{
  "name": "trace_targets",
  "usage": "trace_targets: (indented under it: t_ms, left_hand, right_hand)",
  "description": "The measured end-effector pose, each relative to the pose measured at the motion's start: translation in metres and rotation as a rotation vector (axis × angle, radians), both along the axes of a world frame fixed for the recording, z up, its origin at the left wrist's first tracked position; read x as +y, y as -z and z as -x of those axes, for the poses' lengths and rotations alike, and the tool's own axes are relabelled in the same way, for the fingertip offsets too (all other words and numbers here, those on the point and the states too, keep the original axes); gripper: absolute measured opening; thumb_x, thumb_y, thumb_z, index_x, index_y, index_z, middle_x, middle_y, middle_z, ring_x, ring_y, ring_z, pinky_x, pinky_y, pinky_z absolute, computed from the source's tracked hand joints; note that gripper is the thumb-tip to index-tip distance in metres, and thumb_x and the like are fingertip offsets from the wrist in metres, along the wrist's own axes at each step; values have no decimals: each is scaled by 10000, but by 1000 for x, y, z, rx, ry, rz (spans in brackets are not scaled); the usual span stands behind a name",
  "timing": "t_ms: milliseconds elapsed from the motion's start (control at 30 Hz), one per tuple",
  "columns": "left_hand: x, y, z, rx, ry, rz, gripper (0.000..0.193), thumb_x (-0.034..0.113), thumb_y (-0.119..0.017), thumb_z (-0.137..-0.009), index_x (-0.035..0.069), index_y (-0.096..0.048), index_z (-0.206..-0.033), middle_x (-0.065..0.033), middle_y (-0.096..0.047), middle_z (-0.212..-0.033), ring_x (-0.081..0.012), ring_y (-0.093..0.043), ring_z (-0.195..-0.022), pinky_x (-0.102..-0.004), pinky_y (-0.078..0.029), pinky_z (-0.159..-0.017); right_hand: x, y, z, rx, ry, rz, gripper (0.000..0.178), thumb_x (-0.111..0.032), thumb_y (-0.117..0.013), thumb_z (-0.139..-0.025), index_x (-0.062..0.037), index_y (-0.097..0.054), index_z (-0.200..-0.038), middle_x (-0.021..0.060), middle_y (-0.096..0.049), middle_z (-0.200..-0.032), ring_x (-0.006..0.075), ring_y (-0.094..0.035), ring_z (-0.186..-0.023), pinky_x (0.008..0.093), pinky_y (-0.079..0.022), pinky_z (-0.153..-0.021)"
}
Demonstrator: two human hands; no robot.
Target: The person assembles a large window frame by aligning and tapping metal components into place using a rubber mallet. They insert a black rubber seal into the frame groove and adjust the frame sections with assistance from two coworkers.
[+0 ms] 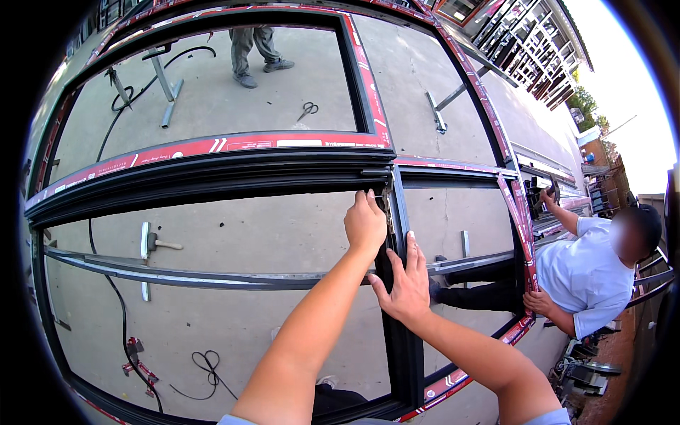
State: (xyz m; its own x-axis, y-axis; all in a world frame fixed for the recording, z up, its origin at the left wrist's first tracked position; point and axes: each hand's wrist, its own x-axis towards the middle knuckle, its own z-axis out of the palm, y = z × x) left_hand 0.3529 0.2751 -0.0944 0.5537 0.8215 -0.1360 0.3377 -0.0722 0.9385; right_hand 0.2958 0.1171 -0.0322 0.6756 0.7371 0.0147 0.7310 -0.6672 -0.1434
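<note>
The dark aluminium window frame lies flat, raised above a concrete floor, with red protective film along its upper rails. Its vertical mullion meets the horizontal transom near centre view. The left hand is at that joint, fingers curled in a closed grip on a small metal fitting at the mullion's top; what exactly it pinches cannot be told. The right hand lies open, palm down, fingers spread, flat on the mullion just below.

A slim support rail runs under the frame. On the floor lie a mallet, scissors, a loose black cable and a small red tool.

At the frame's right edge a second person in a white shirt crouches, one hand on the red-filmed outer rail, the other raised higher along it. Another person's legs stand beyond the far rail. Stacked frames line the upper right. Open concrete remains left of the mullion, within the frame's bays.
</note>
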Motion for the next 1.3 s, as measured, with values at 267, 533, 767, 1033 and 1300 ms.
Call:
trace_targets:
  t_ms: [267, 533, 767, 1033, 1300]
  left_hand:
    - [16, 64, -5, -199, 36, -518, 253, 321, -502, -1118, 111, -554, -985, -157, -692, -677, -419, -685, -615, -521, -525, -535]
    - [25, 60, 8, -282, 236, -334, 229, 281, -484, -1123, 61, -536, -1088, -239, -695, -769, -471, -696, -766, -575, -506, -638]
    - [66, 44, 45, -337, 738, 161, 144, 148, -572, -1069, 37, -499, -1126, -81, -654, -836, -205, -638, -793, -375, -518, -756]
    - [81, 49, 49, -213, 754, 7, 146, 128, -670, -1000, 46, -555, -1038, -173, -713, -912, -387, -689, -859, -456, -522, -777]
    - [77, 65, 32, -217, 503, -506, 113, 111, -624, -1002, 93, -605, -1112, -129, -730, -1016, -402, -707, -909, -513, -562, -739]
  right_hand:
    - [2, -1, 0, 14, -11, -41, 689, -455, -737, -937, 16, -589, -1419, 374, -230, -1664, 554, -336, -1467, 593, -326, -1209]
    - [0, 0, 0, -3, -16, -54, 680, -446, -745, -934, 12, -596, -1413, 360, -235, -1667, 551, -350, -1459, 591, -342, -1199]
    - [0, 1, 1, -14, -1, -41, 668, -444, -744, -941, 1, -595, -1417, 360, -229, -1670, 544, -355, -1461, 593, -342, -1201]
    - [4, 1, 2, -18, -13, -25, 670, -437, -749, -939, 1, -588, -1420, 362, -214, -1679, 545, -353, -1465, 596, -342, -1203]
    - [4, 1, 1, -33, -15, -21, 684, -452, -753, -923, 13, -610, -1404, 358, -235, -1675, 545, -357, -1459, 595, -365, -1181]
